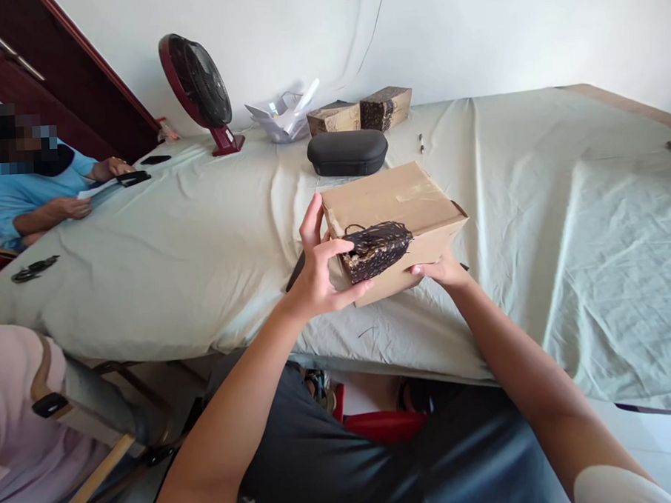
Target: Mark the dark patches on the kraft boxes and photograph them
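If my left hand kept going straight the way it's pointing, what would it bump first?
The cardboard box, near its dark, stringy patch. Your left hand seems to touch it there, though exact depth is unclear.

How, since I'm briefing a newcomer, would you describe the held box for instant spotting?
Start at the cloth-covered table, near side. There the left hand and right hand hold a cardboard box. Unlike the two patterned boxes by the wall, its visible faces are mostly plain brown, with one dark, scribble-like corner patch.
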Demonstrator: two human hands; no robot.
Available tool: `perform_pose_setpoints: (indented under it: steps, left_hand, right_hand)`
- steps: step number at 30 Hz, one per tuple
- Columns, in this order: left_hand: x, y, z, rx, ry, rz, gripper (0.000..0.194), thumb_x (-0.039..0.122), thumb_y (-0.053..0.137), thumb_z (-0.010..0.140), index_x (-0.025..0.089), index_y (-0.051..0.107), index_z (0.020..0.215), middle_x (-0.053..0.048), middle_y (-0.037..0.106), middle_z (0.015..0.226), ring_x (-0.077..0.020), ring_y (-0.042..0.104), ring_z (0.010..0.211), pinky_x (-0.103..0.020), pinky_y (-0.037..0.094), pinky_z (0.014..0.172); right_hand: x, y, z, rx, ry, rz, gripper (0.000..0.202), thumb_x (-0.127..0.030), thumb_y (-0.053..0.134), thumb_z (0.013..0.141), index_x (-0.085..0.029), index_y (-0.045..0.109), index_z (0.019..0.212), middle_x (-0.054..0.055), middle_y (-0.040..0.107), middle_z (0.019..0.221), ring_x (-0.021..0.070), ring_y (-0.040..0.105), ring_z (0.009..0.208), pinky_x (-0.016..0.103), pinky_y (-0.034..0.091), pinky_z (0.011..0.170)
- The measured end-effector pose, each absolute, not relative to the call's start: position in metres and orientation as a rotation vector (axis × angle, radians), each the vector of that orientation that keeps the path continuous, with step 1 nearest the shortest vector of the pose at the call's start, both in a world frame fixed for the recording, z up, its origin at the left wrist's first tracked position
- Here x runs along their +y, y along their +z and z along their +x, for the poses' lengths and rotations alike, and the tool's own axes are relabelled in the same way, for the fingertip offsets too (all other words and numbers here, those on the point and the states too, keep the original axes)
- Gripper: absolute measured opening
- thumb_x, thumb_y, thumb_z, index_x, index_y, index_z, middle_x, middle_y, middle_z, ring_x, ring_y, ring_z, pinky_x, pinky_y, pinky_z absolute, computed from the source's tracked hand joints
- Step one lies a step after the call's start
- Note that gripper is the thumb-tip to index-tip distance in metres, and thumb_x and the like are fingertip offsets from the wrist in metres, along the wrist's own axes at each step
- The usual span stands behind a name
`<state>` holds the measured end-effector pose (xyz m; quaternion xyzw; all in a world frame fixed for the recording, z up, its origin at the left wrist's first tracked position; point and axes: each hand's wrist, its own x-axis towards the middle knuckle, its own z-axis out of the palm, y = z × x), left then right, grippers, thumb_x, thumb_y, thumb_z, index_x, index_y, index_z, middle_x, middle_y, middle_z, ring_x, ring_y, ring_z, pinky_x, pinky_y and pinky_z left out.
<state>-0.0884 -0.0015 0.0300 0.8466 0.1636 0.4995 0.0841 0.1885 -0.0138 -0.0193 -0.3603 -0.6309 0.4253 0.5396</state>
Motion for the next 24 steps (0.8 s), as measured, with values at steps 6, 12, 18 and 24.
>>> perform_pose_setpoints:
  steps: [6, 12, 18, 24]
  left_hand:
    - [-0.008, 0.035, -0.090, 0.664, 1.469, 2.573, 0.058, 0.055, 0.088, 0.080, 0.028, 0.049, 0.113, -0.008, 0.010, 0.176, -0.0455, 0.023, 0.165, -0.070, 0.033, 0.128]
    - [-0.010, 0.038, -0.094, 0.632, 1.396, 2.422, 0.064, 0.064, 0.085, 0.079, 0.033, 0.049, 0.123, -0.005, 0.010, 0.176, -0.0433, 0.013, 0.168, -0.068, 0.024, 0.133]
    - [-0.010, 0.041, -0.095, 0.683, 1.326, 2.387, 0.066, 0.067, 0.085, 0.077, 0.033, 0.054, 0.124, -0.002, 0.007, 0.177, -0.0474, 0.007, 0.168, -0.072, 0.018, 0.133]
    - [0.002, 0.032, -0.096, 0.650, 1.320, 2.271, 0.111, 0.073, 0.088, 0.069, 0.047, 0.029, 0.159, -0.004, -0.004, 0.181, -0.0479, 0.008, 0.168, -0.067, 0.030, 0.131]
  right_hand:
    - [-0.013, -0.023, 0.188, -1.490, 1.039, -0.867, 0.105, -0.071, 0.096, 0.055, -0.027, 0.060, 0.143, 0.014, 0.077, 0.129, 0.0393, 0.072, 0.121, 0.057, 0.061, 0.106]
    - [-0.014, -0.027, 0.186, -1.473, 1.086, -0.850, 0.088, -0.070, 0.094, 0.060, -0.027, 0.066, 0.132, 0.013, 0.077, 0.129, 0.0387, 0.072, 0.123, 0.056, 0.060, 0.108]
    - [-0.012, -0.032, 0.186, -1.458, 1.103, -0.880, 0.100, -0.073, 0.092, 0.059, -0.028, 0.060, 0.142, 0.013, 0.074, 0.135, 0.0398, 0.068, 0.130, 0.057, 0.058, 0.111]
    - [-0.010, -0.036, 0.185, -1.407, 1.175, -0.878, 0.102, -0.077, 0.087, 0.063, -0.027, 0.057, 0.148, 0.014, 0.071, 0.143, 0.0408, 0.066, 0.134, 0.056, 0.058, 0.111]
